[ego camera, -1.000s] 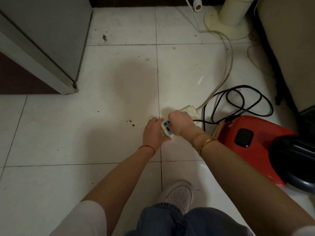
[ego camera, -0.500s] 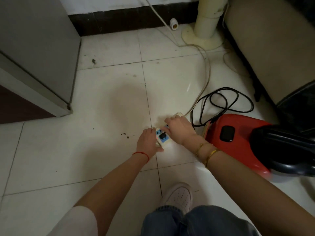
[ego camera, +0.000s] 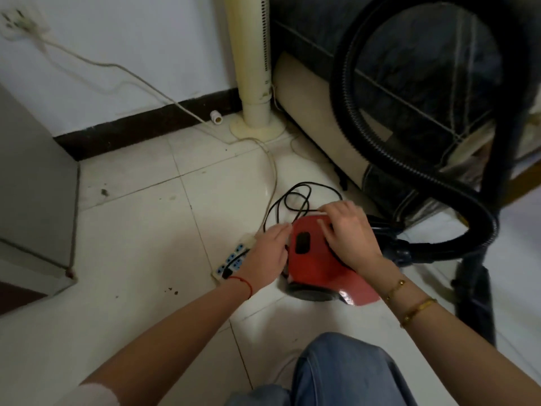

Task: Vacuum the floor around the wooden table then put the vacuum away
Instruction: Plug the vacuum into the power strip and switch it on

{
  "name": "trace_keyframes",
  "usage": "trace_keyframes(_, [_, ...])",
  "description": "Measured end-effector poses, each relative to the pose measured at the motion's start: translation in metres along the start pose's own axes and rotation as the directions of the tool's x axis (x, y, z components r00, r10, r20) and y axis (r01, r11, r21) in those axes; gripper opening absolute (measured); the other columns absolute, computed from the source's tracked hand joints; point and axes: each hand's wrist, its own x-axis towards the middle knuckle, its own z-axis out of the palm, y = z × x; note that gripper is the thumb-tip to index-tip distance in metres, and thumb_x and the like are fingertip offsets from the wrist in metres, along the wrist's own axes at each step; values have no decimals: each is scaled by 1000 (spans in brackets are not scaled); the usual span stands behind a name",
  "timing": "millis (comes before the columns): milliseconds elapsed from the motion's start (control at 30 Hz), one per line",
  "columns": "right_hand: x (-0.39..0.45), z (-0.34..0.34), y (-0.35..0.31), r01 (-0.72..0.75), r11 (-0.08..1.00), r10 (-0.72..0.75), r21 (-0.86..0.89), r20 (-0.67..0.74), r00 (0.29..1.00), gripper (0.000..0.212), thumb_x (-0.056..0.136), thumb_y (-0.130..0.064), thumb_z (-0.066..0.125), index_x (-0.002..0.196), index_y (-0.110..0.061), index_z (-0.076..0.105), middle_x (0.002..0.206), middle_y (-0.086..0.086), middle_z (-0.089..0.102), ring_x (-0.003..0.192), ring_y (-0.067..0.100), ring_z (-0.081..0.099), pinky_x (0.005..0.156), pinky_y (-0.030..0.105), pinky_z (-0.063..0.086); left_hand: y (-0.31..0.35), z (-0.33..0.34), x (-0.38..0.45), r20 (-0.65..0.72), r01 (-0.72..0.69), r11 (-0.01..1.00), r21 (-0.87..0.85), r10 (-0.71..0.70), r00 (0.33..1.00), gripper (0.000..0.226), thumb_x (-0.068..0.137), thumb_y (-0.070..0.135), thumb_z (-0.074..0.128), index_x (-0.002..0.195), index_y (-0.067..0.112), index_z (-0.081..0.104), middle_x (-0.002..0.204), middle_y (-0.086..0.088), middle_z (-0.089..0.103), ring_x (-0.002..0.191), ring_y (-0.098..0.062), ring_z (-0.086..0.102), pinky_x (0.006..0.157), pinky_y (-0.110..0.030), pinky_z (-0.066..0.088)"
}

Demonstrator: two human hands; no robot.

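The red vacuum body [ego camera: 313, 259] sits on the white tiled floor at centre, with a black button panel on top. My right hand [ego camera: 349, 232] rests on its top with fingers spread and nearly straight. My left hand [ego camera: 268, 253] lies against its left side, fingers extended. The black power cord [ego camera: 295, 200] loops on the floor behind the vacuum and runs to the power strip [ego camera: 231, 262], just left of my left hand. The black ribbed hose [ego camera: 366, 124] arcs up on the right.
A cream tower fan [ego camera: 253, 83] stands by the wall, with a sofa [ego camera: 424, 83] to its right. A grey cabinet [ego camera: 32, 186] stands at the left. A cream cable [ego camera: 117, 68] runs from a wall socket to the strip. My knee [ego camera: 345, 373] is at the bottom.
Both hands left the power strip and moved right onto the red vacuum body. My view tilted up, bringing the wall, fan and hose into sight.
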Motion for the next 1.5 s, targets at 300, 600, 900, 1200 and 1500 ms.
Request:
trace_keyframes(300, [-28, -4, 43, -109, 994, 109, -8, 170, 979, 35, 95, -38, 48, 119, -13, 56, 112, 8, 61, 108, 27, 53, 97, 37, 37, 32, 33, 7, 229, 18, 990, 141, -51, 972, 55, 100, 19, 35, 152, 8, 18, 157, -3, 15, 143, -16, 20, 116, -25, 21])
trace_keyframes(600, [-21, -4, 53, -162, 973, 123, 164, 226, 966, 30, 95, -37, 51, 117, -17, 58, 115, 3, 60, 109, 23, 49, 97, 34, 30, 38, 40, 10, 173, 173, 985, 4, -171, 970, 53, 95, 4, 41, 147, 11, 33, 150, -3, 35, 135, -17, 36, 111, -24, 28])
trace_keyframes(900, [-18, 7, 57, -177, 949, 128, 262, 195, 972, 28, 93, -37, 54, 114, -19, 59, 111, 0, 61, 108, 21, 49, 100, 35, 31, 31, 39, 22, 189, 247, 967, 57, -254, 949, 40, 98, 7, 40, 134, 18, 51, 111, -9, 62, 92, -25, 62, 85, -35, 53])
trace_keyframes(1200, [-16, 10, 58, -169, 951, 127, 257, 173, 977, 27, 93, -37, 54, 113, -19, 59, 112, 0, 60, 107, 20, 49, 98, 34, 30, 28, 43, 23, 139, 279, 960, 3, -277, 951, 25, 99, 9, 42, 112, 15, 64, 107, -4, 64, 90, -17, 63, 85, -30, 55])
trace_keyframes(1500, [-23, -13, 57, -175, 934, 112, 312, 209, 971, 34, 96, -35, 50, 124, -15, 54, 120, 4, 56, 115, 22, 47, 103, 36, 36, 59, 0, 25, 294, 70, 985, 158, -115, 949, 40, 95, 4, 40, 134, 8, 49, 125, -9, 56, 116, -24, 52, 99, -31, 44])
